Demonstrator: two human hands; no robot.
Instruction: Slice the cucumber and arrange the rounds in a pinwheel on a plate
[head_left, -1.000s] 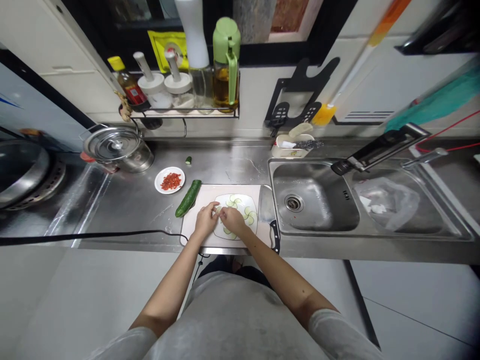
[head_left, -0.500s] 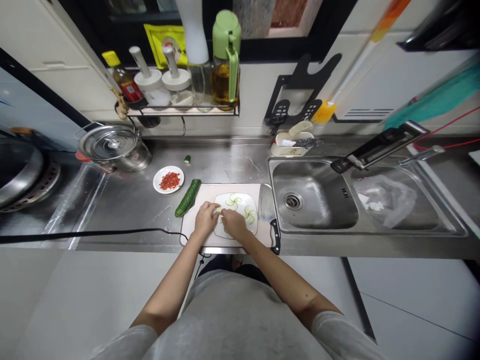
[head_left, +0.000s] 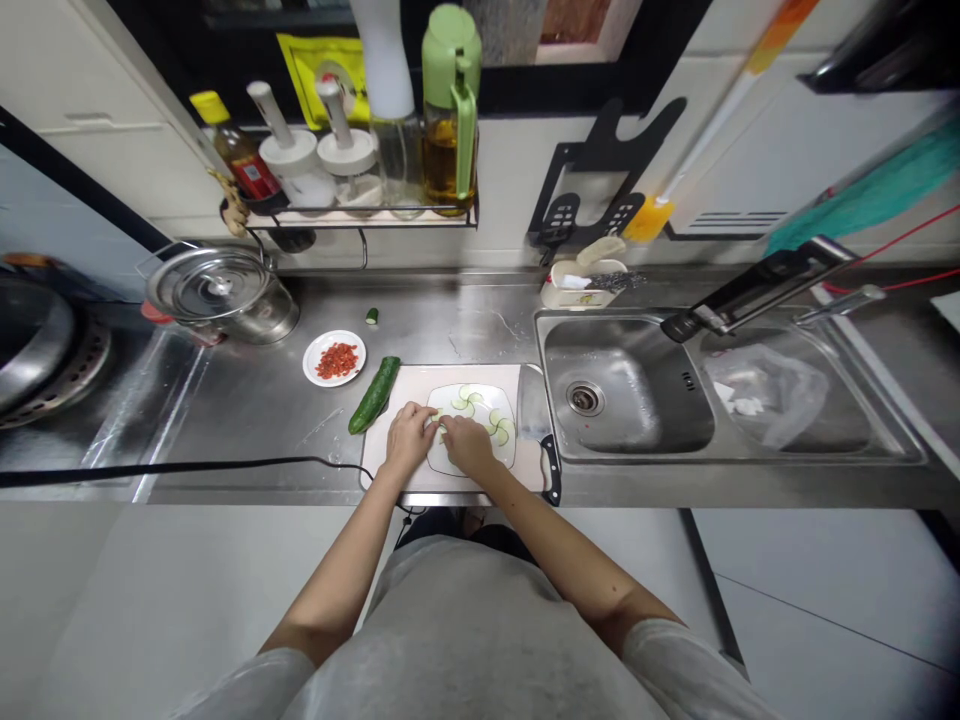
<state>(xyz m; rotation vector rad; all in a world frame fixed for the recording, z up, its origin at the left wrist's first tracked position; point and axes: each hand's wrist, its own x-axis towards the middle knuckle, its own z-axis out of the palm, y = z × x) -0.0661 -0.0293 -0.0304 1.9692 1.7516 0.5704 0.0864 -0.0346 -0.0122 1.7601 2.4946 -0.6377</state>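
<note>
My left hand (head_left: 410, 437) and my right hand (head_left: 469, 446) meet over the left part of a white square plate (head_left: 487, 396). The fingers of both are pinched around thin cucumber slices (head_left: 440, 421), which they partly hide. Further slices lie fanned into pinwheels on the plate, at its top and its right side. Under the plate is a pale cutting board (head_left: 420, 378). A whole-looking cucumber (head_left: 375, 395) rests against the board's left edge. On the board's right side lies a cleaver (head_left: 534, 405) with a black handle pointing toward me.
A small plate of chopped red bits (head_left: 360, 352) and a cucumber end (head_left: 372, 316) sit behind the cucumber. A lidded steel pot (head_left: 259, 310) stands at the left, a double sink (head_left: 630, 450) at the right. Above hangs a rack (head_left: 420, 222) of seasonings. A black cable (head_left: 225, 464) crosses the counter.
The view has shifted very slightly. Both hands stay at the same spot on the plate, with only small finger movements around the cucumber slices.
</note>
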